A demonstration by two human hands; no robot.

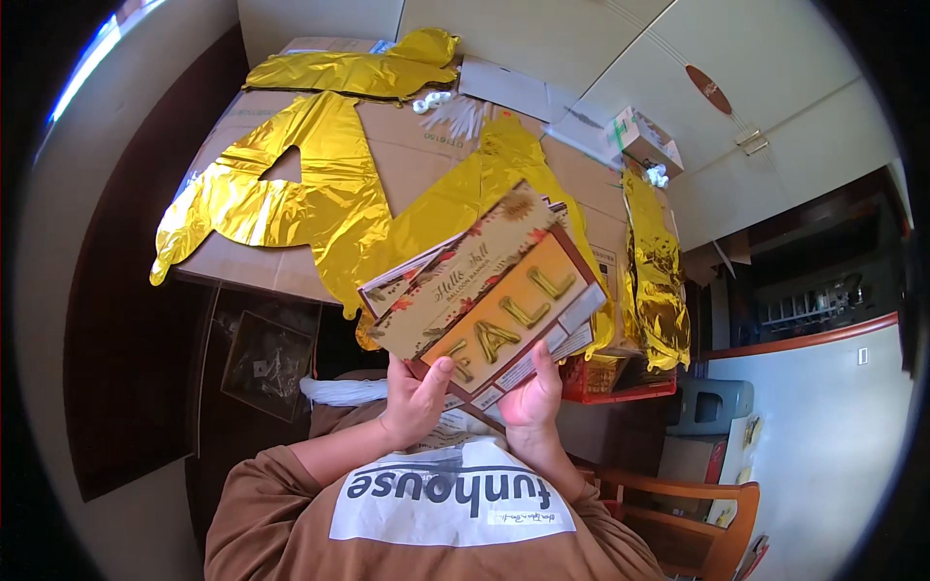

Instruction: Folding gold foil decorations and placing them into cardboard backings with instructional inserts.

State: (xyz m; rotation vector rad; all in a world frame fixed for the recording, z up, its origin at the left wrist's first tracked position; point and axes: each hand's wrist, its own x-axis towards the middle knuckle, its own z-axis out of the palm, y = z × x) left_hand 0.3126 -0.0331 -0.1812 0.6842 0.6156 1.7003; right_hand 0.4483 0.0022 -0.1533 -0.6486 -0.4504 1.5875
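Both hands are closed on a small stack of balloon banner package cards (504,290), held tilted above my lap and in front of the table. The top card has orange, cream and maroon printing with leaves and pictures of gold balloons. My left hand (415,397) grips the lower left edge, thumb on the front. My right hand (533,395) grips the lower right edge, its thumb also in front. More cards fan out behind the top one. Just beyond the stack lies a flat gold foil balloon (441,208), partly hidden by it.
On the cardboard-covered table (402,145) are a gold letter-shaped balloon (339,184), another along the back (354,71) and a gold strip-shaped balloon (651,281) at right. White strips (455,118) and a box (644,138) sit farther back. A wooden chair (727,518) stands at lower right.
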